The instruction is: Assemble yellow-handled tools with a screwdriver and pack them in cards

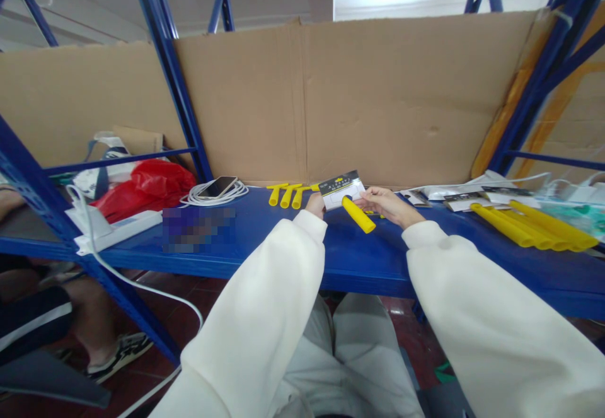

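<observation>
My left hand point(316, 205) grips the left edge of a black-and-white packaging card point(334, 198). At the card's other edge, the fingers of my right hand point(387, 205) are closed near the head of a yellow tube-shaped handle point(360, 217). This handle sticks out from the card toward me, tilted down to the right. Both are held above the blue shelf top point(265, 232). Several loose yellow handles point(286, 197) lie beyond my left hand. Small yellow pieces show partly behind my right hand. My left fingers are mostly hidden.
Several carded yellow handles point(539, 229) lie at the right. A phone point(220, 186) rests on coiled white cable, with a red bag point(149, 185) and white power strip point(125, 227) farther left. Cardboard point(378, 96) walls the back. Blue posts point(172, 77) flank me; another person's leg point(94, 323) shows left.
</observation>
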### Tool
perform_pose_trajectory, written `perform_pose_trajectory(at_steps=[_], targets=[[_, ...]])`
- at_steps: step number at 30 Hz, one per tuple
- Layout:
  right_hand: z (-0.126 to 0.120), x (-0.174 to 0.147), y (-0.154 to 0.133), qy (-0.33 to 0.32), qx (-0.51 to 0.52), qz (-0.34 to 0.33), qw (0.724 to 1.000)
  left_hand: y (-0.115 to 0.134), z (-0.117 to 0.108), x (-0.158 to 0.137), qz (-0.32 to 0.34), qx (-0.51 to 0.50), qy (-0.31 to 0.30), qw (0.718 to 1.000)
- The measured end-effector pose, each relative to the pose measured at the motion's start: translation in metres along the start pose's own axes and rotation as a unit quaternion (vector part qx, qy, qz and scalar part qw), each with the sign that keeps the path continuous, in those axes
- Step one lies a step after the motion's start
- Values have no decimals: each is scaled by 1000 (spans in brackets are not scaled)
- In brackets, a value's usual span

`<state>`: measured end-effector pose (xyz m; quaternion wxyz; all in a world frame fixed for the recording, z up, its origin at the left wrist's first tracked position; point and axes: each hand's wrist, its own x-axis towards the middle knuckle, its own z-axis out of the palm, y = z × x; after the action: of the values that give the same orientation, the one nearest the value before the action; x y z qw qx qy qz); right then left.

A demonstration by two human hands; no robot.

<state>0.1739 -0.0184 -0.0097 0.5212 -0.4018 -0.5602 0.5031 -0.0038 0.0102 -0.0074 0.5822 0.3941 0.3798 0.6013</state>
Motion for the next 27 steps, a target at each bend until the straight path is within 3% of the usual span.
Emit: perform_pose_trajectory(at_steps=[5, 10, 16, 22, 27], targets=[[2, -1, -2, 29, -3, -6, 1000, 4, 1, -5, -63, 116, 9, 991], [3, 0, -3, 57, 9, -12, 998, 10, 5, -12, -18, 93, -44, 995], [12, -3, -7, 128, 39, -19, 991, 13, 6, -15, -2, 67, -67, 996], [16, -2, -8, 194, 24, 2, 981, 7, 3, -11, 33, 137, -16, 990], [15, -1, -5, 213, 1, 13, 977, 2, 2, -5, 28, 111, -27, 993]])
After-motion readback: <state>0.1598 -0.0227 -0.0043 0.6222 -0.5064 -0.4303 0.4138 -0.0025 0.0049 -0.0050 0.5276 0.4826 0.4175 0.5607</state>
